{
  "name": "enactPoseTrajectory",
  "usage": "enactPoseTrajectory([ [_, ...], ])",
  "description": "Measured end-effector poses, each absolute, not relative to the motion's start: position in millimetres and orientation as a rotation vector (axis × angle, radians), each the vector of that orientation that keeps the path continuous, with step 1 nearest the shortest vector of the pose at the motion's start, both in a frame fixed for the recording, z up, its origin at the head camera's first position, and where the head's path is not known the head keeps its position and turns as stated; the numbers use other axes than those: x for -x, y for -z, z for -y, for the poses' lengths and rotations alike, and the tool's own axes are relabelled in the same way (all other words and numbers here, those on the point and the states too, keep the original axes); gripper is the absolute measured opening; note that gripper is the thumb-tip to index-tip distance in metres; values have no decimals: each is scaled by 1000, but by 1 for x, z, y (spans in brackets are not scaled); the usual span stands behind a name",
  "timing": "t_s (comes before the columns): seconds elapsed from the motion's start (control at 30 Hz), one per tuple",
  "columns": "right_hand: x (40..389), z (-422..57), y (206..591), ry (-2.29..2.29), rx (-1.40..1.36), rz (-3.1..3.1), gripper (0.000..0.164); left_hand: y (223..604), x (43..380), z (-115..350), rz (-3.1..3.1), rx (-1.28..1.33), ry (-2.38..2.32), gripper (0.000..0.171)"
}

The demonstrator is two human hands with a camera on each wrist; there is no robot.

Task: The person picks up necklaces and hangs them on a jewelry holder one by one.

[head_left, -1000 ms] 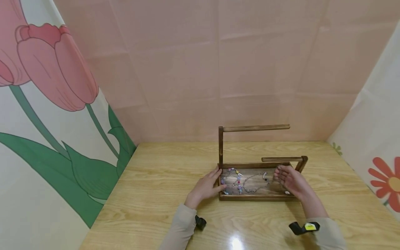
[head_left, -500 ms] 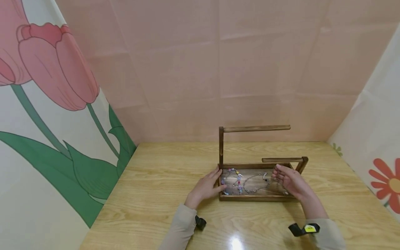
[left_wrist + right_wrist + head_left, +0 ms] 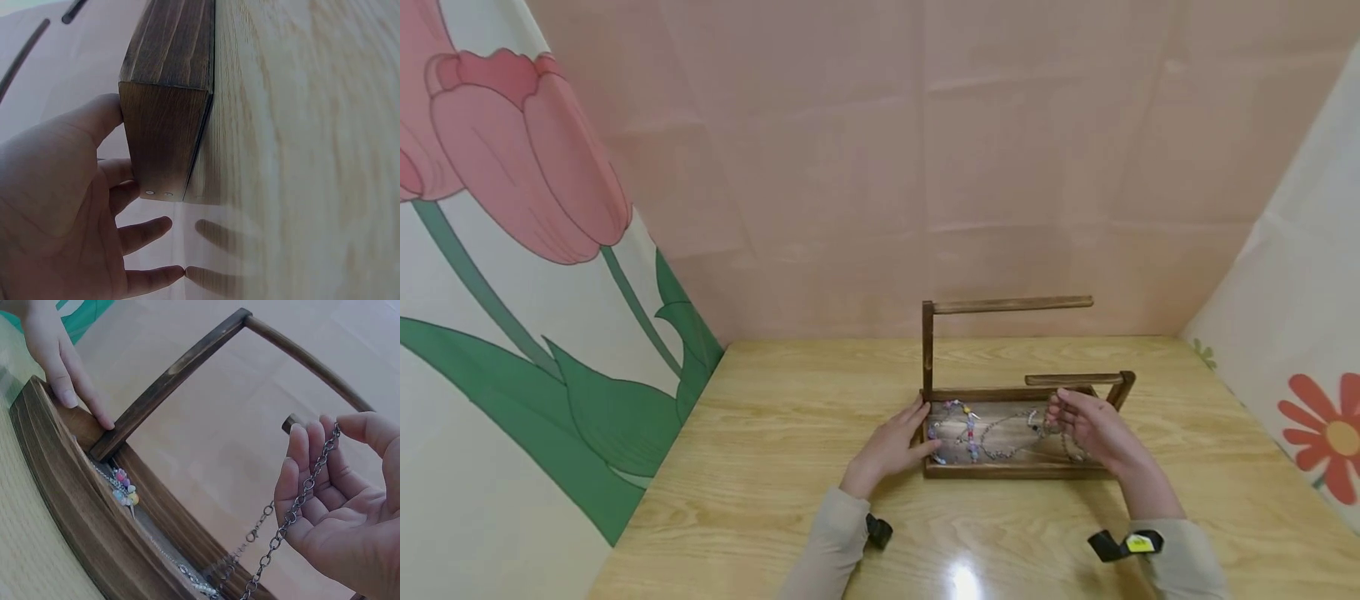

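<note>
The wooden tray (image 3: 1015,471) has an upright post and bar at each end. My left hand (image 3: 891,450) holds its left end, thumb over the rim, while the outer fingers spread free in the left wrist view. Above the tray's right part, my right hand (image 3: 1093,429) pinches a metal chain bracelet (image 3: 290,519) between thumb and index finger. The chain hangs down across the fingers; its lower end drops toward the tray. Inside lie a colourful beaded bracelet (image 3: 972,433) at the left and a silver chain bracelet (image 3: 1000,454) in the middle.
The tray stands on a light wooden table (image 3: 760,417). A long bar (image 3: 1011,305) reaches right from the left post, and a shorter bar (image 3: 1060,380) reaches left from the right post, near the right hand. A pink backdrop (image 3: 850,208) rises behind the table.
My right hand has shifted slightly left and up with the chain bracelet, whose hanging loop now shows below the fingers. The left hand stays on the tray's end.
</note>
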State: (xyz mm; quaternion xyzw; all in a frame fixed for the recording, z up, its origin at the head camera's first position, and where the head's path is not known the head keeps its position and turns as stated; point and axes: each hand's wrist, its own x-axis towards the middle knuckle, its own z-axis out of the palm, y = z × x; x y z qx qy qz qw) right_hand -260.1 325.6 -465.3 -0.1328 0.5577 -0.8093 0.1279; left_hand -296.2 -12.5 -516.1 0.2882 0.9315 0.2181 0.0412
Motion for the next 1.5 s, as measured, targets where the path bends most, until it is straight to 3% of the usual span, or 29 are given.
enactPoseTrajectory([
  [0.83,256,-294,442,2159,675,-1947,31,516,295,12,-2862,-897,-624,70],
  [1.5,263,-274,412,2099,670,-2021,32,513,296,13,-2880,-858,-532,73],
])
